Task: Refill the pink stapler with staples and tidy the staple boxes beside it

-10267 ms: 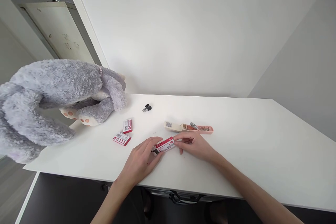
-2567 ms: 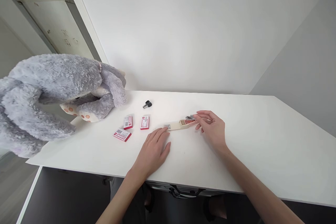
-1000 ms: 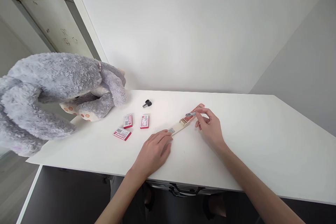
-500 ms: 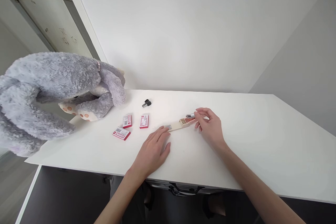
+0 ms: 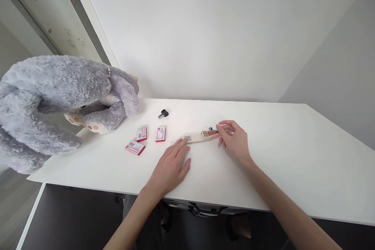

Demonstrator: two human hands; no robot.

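A cream and pink stapler (image 5: pixel 200 136) lies opened flat on the white table (image 5: pixel 278 156), its metal staple channel showing. My right hand (image 5: pixel 234 140) pinches the pink end of the stapler with thumb and forefinger. My left hand (image 5: pixel 171 166) rests flat on the table, fingers spread, fingertips touching the stapler's cream end. Three small red and white staple boxes (image 5: pixel 141 133) (image 5: pixel 160 134) (image 5: pixel 135 147) lie to the left of the hands.
A large grey plush toy (image 5: pixel 58 101) sprawls over the table's left end. A small black and silver object (image 5: pixel 163 114) lies near the back wall. The table's near edge runs below my forearms; a door stands at far left.
The stapler, swung up at an angle a second ago, lies level again. My right hand stayed on its pink end; my left hand stayed at the cream end. Earlier both hands held a staple box.
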